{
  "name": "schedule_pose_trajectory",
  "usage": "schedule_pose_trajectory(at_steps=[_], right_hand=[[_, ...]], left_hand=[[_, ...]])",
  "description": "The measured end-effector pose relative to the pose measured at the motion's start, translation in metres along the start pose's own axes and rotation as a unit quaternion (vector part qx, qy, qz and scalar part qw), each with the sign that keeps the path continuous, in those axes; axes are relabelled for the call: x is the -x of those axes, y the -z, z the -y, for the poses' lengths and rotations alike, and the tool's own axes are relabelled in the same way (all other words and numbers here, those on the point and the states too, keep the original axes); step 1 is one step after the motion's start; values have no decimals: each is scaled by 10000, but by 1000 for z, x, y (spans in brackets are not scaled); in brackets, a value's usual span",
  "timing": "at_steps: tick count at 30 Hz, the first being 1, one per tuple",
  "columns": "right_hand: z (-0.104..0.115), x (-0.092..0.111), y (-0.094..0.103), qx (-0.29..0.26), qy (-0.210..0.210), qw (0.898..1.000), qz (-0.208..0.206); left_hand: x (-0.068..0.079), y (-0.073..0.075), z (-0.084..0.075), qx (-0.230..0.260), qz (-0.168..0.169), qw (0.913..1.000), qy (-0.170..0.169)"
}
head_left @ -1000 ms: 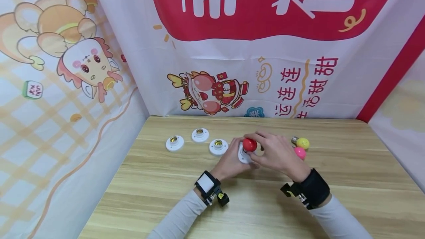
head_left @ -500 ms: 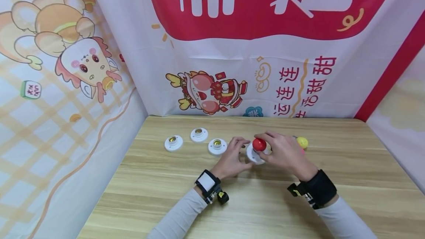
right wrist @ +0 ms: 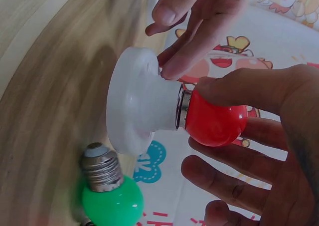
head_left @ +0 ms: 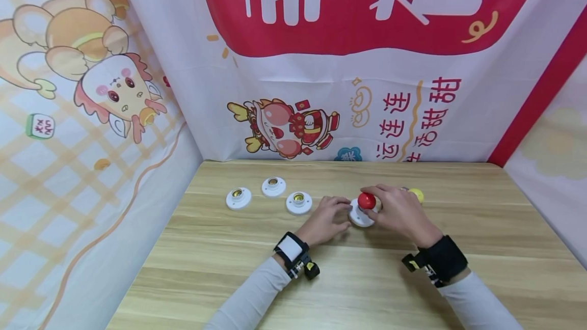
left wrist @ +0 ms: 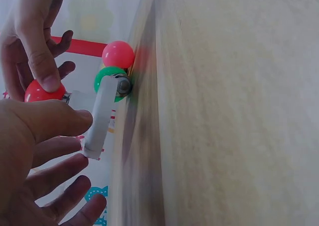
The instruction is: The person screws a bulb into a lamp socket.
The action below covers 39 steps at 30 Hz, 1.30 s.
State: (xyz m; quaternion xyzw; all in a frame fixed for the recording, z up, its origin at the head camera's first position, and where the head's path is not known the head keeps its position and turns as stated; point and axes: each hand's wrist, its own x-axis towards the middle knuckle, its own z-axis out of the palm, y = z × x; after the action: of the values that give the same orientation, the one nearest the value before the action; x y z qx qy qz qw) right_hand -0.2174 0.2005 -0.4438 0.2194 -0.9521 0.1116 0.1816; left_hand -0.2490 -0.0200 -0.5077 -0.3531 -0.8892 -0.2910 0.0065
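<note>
My right hand (head_left: 405,215) pinches a red light bulb (head_left: 366,200) between thumb and fingers. The bulb's metal base sits in the neck of a round white lamp holder (right wrist: 132,101), with a strip of metal thread showing. Bulb and holder are close over the table, the holder tilted in the head view. My left hand (head_left: 323,224) is at the holder's left side, fingers spread and relaxed, fingertips right at its rim. In the right wrist view a green bulb (right wrist: 113,203) lies below the holder.
Three white lamp holders (head_left: 238,198) without bulbs stand on the wooden table (head_left: 284,289) to the left. A yellow bulb (head_left: 417,195) lies partly behind the right hand, and a pink bulb (left wrist: 118,54) shows in the left wrist view. Printed cloth walls (head_left: 284,80) border the table.
My right hand has moved right with the red bulb and its lamp holder. My left hand has loosened from around the holder to its left edge.
</note>
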Motion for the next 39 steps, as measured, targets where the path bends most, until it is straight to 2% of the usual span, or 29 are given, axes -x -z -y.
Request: schedule_pose_trajectory(at_steps=[10,15,19,25,32,39], right_hand=[[-9,0,-11,-171,-309,9990,267],[-13,0,-16,-244,-393,9984,324],[-16,-1,-19,-156,-442,9984,315],[-20,-1,-22,-80,-508,9982,310],[-20,-1,-21,-138,-581,9974,409],[-24,3,-21,-384,-604,9964,465]], left_hand=[[-4,-5,2,-117,299,9995,32],[-3,-7,2,-90,535,9985,-53],[-4,-8,3,-306,677,9971,-177],[-4,-9,2,-456,799,9955,-228],[-5,-9,2,-497,898,9946,-122],[-2,-9,5,-249,899,9956,-25]])
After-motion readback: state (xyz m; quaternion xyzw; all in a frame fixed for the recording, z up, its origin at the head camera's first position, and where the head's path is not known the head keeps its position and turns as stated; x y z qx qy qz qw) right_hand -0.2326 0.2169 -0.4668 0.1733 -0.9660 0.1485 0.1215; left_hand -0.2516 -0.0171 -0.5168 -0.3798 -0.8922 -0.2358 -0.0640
